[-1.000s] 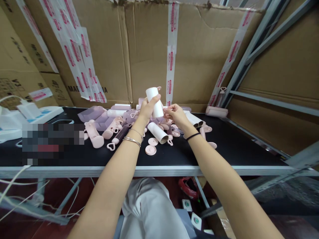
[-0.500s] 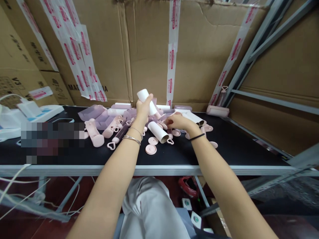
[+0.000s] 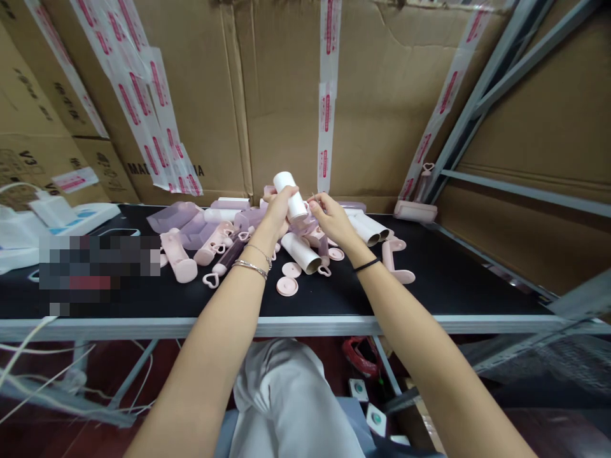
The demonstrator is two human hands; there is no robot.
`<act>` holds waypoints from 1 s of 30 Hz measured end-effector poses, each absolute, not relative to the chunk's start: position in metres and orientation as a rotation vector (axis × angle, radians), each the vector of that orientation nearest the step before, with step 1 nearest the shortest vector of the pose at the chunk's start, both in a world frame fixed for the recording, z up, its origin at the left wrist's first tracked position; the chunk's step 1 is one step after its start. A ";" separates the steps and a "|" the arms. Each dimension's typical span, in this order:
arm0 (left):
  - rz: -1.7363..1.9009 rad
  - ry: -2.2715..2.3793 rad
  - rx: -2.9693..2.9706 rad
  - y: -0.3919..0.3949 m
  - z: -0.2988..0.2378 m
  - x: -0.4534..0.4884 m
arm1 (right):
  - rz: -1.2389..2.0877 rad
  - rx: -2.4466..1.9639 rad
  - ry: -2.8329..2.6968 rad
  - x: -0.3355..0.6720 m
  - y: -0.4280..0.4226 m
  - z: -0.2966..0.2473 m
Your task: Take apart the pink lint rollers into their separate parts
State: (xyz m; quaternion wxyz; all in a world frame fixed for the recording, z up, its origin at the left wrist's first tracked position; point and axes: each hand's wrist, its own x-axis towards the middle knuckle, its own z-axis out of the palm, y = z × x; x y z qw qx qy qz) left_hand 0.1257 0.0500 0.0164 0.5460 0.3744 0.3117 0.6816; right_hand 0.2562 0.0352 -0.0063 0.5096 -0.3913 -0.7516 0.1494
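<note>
Left hand (image 3: 279, 213): fingers wrapped around a white roll (image 3: 298, 207), which is tilted and raised over the cluttered black surface (image 3: 453, 280). Right hand (image 3: 330, 215), at the roll's 4 o'clock near its lower end: fingers drawn narrow; cannot tell whether they grip anything. Below the roll at 6 o'clock, a hollow white tube (image 3: 300, 253) lies near a pink disc (image 3: 287, 286).

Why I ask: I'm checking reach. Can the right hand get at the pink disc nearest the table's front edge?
Probably yes: the disc lies uncovered, and the right hand would only need to pass over or around the lying white tube.
</note>
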 end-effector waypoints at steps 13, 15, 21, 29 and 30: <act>1.118 0.507 1.420 0.031 0.008 0.133 | 0.638 -0.886 -1.430 0.266 0.055 -0.009; 1.146 0.451 1.430 0.033 0.007 0.133 | 0.633 -0.872 -1.435 0.267 0.056 -0.008; 1.133 0.418 1.477 0.034 0.006 0.131 | 0.657 -0.850 -1.428 0.265 0.054 -0.007; 1.187 0.463 1.502 0.033 0.008 0.132 | 0.599 -0.840 -1.455 0.267 0.050 -0.004; 1.223 0.468 1.488 0.033 0.009 0.133 | 0.549 -0.839 -1.477 0.268 0.048 -0.003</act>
